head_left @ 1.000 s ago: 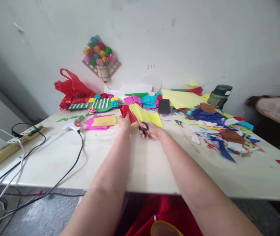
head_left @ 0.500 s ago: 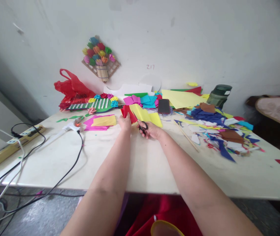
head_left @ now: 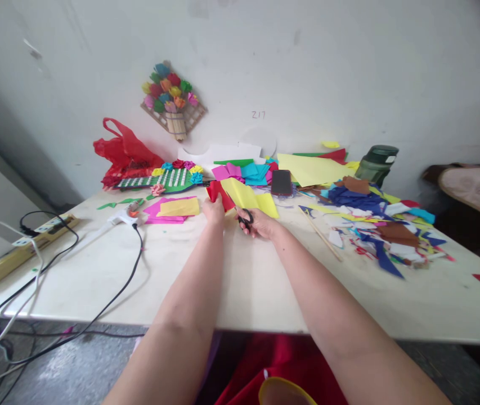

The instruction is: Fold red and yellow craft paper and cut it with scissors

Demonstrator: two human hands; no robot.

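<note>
My left hand [head_left: 213, 208] is closed on a piece of red paper [head_left: 218, 193], with a yellow sheet [head_left: 246, 195] lying against it on the right. In my right hand [head_left: 260, 223] is a pair of black-handled scissors [head_left: 245, 219], the fingers wrapped about the handles. The blades point up and left into the paper, largely hidden by it. Left of my left hand lie a yellow-orange paper [head_left: 178, 207] and pink sheets [head_left: 153, 212], stacked on the table.
A glue gun [head_left: 125, 215] with a black cord lies at left, near a power strip [head_left: 24, 253]. Behind are a phone [head_left: 281, 183] and a board with paper flowers [head_left: 172, 179]. Paper scraps [head_left: 391, 230], a wooden stick [head_left: 319, 233] and a green bottle [head_left: 377, 164] are at right.
The scissor blades, visible between the red and yellow paper before, are now mostly hidden. The red and yellow paper shifted slightly; both hands stay in nearly the same place.
</note>
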